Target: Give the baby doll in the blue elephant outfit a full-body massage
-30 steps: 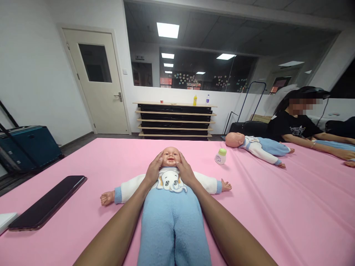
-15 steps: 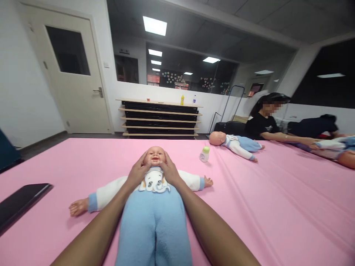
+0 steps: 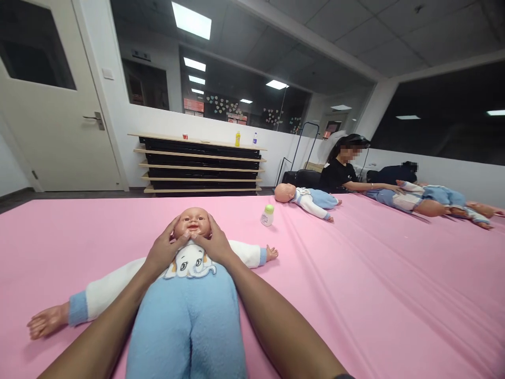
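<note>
A baby doll [image 3: 189, 316] in a white and light blue suit with an elephant face on the chest lies on its back in front of me, face up. Its arms are spread out to both sides. My left hand [image 3: 165, 250] cups the left side of the doll's head, and my right hand [image 3: 215, 243] cups the other side. Both thumbs rest at the chin, close together, below the smiling mouth. My fingers curve up along the cheeks toward the ears, partly out of sight behind the head.
A pink sheet [image 3: 355, 295] covers the table. A small bottle with a green cap [image 3: 267, 216] stands beyond the doll's hand. Another baby doll [image 3: 311, 200] lies farther back. At right, a person in black [image 3: 337, 173] handles a doll. Stacked boards [image 3: 201, 163] stand by the wall.
The view has swung to the right, so the doll appears farther left. My thumbs have slid from beside the mouth down and inward to the chin. Both hands stay on the head.
</note>
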A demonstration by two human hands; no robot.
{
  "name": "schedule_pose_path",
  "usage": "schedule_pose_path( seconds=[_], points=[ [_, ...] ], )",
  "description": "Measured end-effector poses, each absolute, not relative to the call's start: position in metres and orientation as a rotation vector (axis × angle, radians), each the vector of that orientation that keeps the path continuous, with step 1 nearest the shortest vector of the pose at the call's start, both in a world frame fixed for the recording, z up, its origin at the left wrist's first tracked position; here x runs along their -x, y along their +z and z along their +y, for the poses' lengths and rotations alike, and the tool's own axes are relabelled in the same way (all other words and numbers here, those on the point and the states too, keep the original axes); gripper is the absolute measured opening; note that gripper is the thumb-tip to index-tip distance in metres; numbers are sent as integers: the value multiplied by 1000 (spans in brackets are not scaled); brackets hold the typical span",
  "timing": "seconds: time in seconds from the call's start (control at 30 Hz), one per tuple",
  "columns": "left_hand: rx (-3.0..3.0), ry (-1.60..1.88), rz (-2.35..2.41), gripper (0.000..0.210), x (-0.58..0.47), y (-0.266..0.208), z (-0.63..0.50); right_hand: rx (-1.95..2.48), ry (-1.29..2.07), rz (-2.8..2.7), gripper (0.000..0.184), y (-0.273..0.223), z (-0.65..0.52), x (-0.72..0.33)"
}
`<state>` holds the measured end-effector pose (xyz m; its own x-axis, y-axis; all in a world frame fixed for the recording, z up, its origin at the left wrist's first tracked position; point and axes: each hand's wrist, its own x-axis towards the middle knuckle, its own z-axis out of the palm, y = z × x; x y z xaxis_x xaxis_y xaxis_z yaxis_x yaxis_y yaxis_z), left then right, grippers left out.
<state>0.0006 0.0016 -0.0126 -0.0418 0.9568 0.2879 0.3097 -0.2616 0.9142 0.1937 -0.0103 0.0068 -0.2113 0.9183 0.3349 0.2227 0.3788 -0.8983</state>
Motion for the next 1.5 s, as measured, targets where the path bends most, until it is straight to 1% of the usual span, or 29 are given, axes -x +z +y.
schedule_pose_path(
  seconds=[0.03, 0.13, 0.17, 0.23, 0.3, 0.33, 0.37, 0.47, 0.5, 0.63, 0.67, 0.77, 0.83, 0.93, 0.97, 1.0, 1.1, 1.13, 1.2, 1.27, 1.3, 1.43, 1.5],
  points=[
    [-1617, 1316, 1363, 87, 0, -13, 2, 1036, 910, -1673, 86, 7, -10, -194],
    [-1586, 1399, 1361, 73, 1, -14, 3, 1071, 892, -1646, 71, 6, -8, -194],
    [-1579, 1424, 1363, 71, 1, -14, 3, 1073, 890, -1645, 71, 5, -8, -194],
    [-1586, 1395, 1371, 75, 1, -14, 2, 1071, 897, -1655, 79, 4, -8, -194],
    [-1607, 1315, 1375, 87, 1, -13, 2, 1066, 911, -1664, 92, 4, -8, -194],
    [-1612, 1297, 1372, 91, 1, -14, 2, 1062, 914, -1665, 93, 4, -9, -194],
    [-1610, 1304, 1364, 90, 1, -14, 3, 1058, 914, -1663, 90, 5, -10, -194],
    [-1574, 1406, 1344, 74, 0, -14, 3, 1057, 904, -1647, 73, 7, -11, -194],
    [-1573, 1412, 1347, 73, 0, -13, 3, 1054, 902, -1647, 72, 8, -12, -194],
    [-1623, 1318, 1363, 86, -1, -12, 1, 1032, 911, -1671, 85, 9, -12, -194],
    [-1623, 1322, 1356, 86, -1, -12, 0, 1032, 911, -1670, 84, 8, -12, -194],
    [-1565, 1419, 1323, 71, -2, -11, -1, 1046, 905, -1646, 72, 7, -11, -194],
    [-1567, 1423, 1337, 70, -2, -11, -1, 1043, 905, -1647, 72, 6, -11, -193],
    [-1628, 1322, 1354, 87, -2, -9, -3, 1022, 911, -1670, 85, 6, -11, -194],
    [-1635, 1307, 1348, 90, -2, -9, -3, 1023, 909, -1673, 86, 6, -11, -194],
    [-1633, 1313, 1343, 89, -2, -9, -3, 1032, 904, -1669, 85, 5, -11, -194],
    [-1592, 1405, 1350, 73, -2, -9, -3, 1073, 890, -1650, 73, 4, -10, -194],
    [-1585, 1413, 1357, 71, -2, -9, -3, 1077, 887, -1650, 73, 4, -10, -194],
    [-1595, 1374, 1369, 76, -2, -9, -4, 1065, 886, -1660, 80, 3, -9, -194],
    [-1621, 1311, 1368, 87, -2, -8, -4, 1049, 893, -1670, 88, 3, -9, -194],
    [-1625, 1306, 1357, 89, -3, -8, -5, 1044, 895, -1671, 88, 2, -8, -194],
    [-1563, 1434, 1329, 72, -3, -8, -4, 1046, 889, -1645, 71, 1, -6, -193],
    [-1564, 1425, 1354, 73, -4, -8, -4, 1044, 887, -1643, 75, 1, -6, -193]
  ],
)
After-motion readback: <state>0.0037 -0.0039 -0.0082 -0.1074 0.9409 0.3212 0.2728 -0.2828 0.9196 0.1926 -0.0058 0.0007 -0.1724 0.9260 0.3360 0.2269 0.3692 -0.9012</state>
